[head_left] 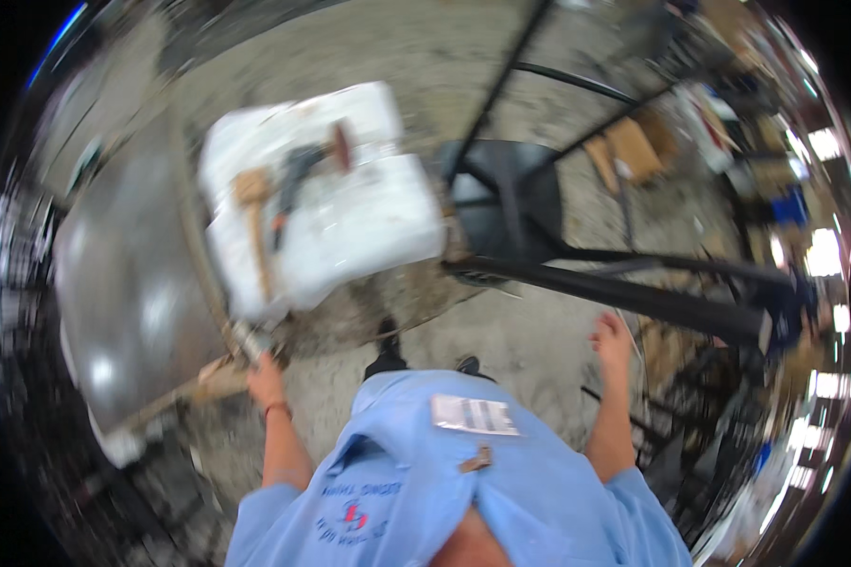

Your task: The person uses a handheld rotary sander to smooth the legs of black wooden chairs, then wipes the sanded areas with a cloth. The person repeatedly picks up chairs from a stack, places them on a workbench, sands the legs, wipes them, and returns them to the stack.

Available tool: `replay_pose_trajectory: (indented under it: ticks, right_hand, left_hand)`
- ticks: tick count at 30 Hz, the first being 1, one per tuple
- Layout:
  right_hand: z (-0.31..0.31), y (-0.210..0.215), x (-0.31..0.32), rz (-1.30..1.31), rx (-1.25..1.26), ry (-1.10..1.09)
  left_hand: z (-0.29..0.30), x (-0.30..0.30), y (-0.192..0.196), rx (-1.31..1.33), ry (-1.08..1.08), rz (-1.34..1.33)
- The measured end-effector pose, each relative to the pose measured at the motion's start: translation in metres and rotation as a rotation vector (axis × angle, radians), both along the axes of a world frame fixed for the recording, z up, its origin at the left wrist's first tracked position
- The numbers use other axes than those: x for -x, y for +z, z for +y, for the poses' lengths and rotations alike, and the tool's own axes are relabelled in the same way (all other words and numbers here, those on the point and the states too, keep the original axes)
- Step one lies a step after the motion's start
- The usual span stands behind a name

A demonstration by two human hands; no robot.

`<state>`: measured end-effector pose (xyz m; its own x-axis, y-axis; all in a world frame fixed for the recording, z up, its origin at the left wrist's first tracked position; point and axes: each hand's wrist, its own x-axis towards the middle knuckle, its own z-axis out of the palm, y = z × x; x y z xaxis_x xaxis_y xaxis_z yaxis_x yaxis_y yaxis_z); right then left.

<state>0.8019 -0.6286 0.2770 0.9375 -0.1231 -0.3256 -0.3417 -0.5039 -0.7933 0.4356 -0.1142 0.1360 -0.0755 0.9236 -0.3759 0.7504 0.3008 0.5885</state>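
**Standing over a white block laden with tools**

The left hand [267,380] reaches down to a small metal piece [251,340] at the edge of the curved steel sheet [132,283]; blur hides its grip. A wooden mallet [253,222] rests handy on the white block [350,227]. The right hand [613,342] hangs free, fingers loosely spread, near the black metal frame [633,293].

1. Metal tool [251,340]: small, greyish, blurred; it lies by the white block's [350,217] lower corner, at the left grip [267,380].
2. Black frame [633,293]: slanted bars near the right grip [613,342].
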Motion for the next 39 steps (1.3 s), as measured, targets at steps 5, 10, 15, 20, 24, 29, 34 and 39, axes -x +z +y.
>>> replay_pose_trajectory:
  ticks: [5, 10, 15, 20, 24, 29, 34, 39]
  right_hand:
    - [-0.083, -0.052, 0.054, 0.171, 0.085, -0.132]
    - [-0.181, -0.099, 0.153, 0.382, -0.058, -0.471]
    - [-0.265, -0.141, 0.265, 0.55, -0.118, -0.628]
    - [-0.304, -0.183, 0.337, 0.581, -0.195, -0.643]
    - [-0.296, -0.168, 0.328, 0.601, -0.356, -0.772]
    - [-0.316, -0.171, 0.3, 0.57, -0.394, -0.826]
    - [-0.35, -0.166, 0.258, 0.514, -0.396, -0.844]
    - [-0.393, -0.162, 0.247, 0.3, -0.174, -0.456]
  left_hand:
    - [-0.008, -0.02, 0.018, -0.037, -0.141, 0.163]
    - [-0.021, -0.022, 0.03, 0.023, -0.415, 0.399]
    - [-0.071, -0.074, 0.043, 0.075, -1.065, 0.754]
    - [-0.21, -0.187, 0.061, 0.135, -1.656, 0.387]
    - [-0.354, -0.299, 0.058, -0.054, -1.768, -0.045]
    - [-0.493, -0.434, 0.099, -0.085, -1.57, -0.432]
    - [-0.536, -0.538, 0.098, -0.369, -1.315, -0.683]
    - [-0.569, -0.59, 0.098, -0.08, -1.349, -0.548]
